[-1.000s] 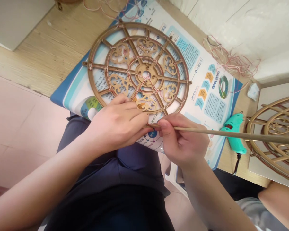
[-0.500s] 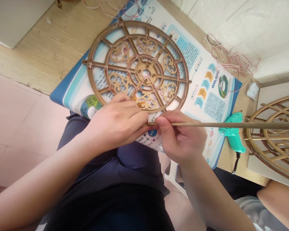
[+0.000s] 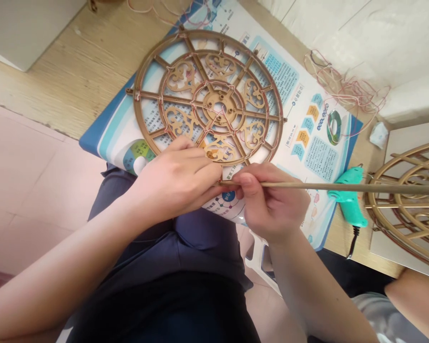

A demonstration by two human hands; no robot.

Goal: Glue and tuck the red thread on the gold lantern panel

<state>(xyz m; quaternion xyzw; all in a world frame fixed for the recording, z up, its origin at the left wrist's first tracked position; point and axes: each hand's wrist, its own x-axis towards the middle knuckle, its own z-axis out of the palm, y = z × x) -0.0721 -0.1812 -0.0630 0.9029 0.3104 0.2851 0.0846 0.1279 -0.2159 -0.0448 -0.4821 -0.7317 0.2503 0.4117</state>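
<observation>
My left hand (image 3: 180, 178) lies over the near rim of a round gold-coloured openwork frame (image 3: 204, 76). Its thumb and fingertips close at the near end of a thin brass-coloured rod (image 3: 343, 187); what exactly sits between them is partly hidden. Just to the right, my right hand (image 3: 277, 202) grips that rod between thumb and curled fingers. The rod runs level off the right edge of the view. Thin pinkish wires follow the frame's rings and spokes, and scroll ornaments fill its middle ring.
Under the frame lies a printed sheet (image 3: 303, 164) on the wooden table (image 3: 75, 62). A teal glue gun (image 3: 351, 197) and a second gold frame (image 3: 407, 205) are at right. Tangled wires (image 3: 353, 95) lie by the wall. Another person's arm (image 3: 414, 297) shows at lower right.
The view has shifted a little, so most things appear slightly farther right. My right thumb is a touch farther from my left fingertips. Both hands keep their grip.
</observation>
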